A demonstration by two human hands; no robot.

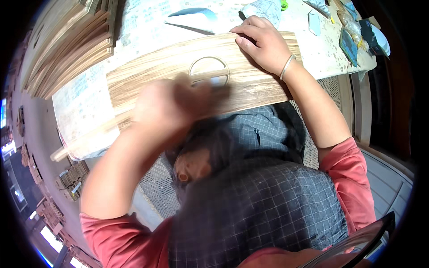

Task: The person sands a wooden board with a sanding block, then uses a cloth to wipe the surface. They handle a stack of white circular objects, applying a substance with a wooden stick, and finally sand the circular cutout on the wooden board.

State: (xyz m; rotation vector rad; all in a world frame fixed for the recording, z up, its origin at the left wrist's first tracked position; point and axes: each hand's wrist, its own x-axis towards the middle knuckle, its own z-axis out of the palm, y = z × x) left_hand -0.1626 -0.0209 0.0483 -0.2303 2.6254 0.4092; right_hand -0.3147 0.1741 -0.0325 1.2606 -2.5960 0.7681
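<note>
A long striped wooden board (152, 67) lies across the table in front of me, marked with a circular groove (204, 57) near its middle. My right hand (263, 42) grips the board's far edge towards its right end, thumb on the top face and fingers at the edge. My left hand (172, 102), smeared by motion, is closed around a tool with a long pale wooden handle (85, 139) that sticks out to the lower left. The tool's dark blurred end (219, 91) is over the near part of the circle; its exact kind cannot be made out.
Stacked wooden boards (71, 49) stand at the far left. A curved grey-white piece (194, 20) and a crumpled pale cloth or bag (263, 11) lie beyond the board. Small items and a dark box (373, 35) crowd the table's right end. A checked apron (263, 196) covers my lap.
</note>
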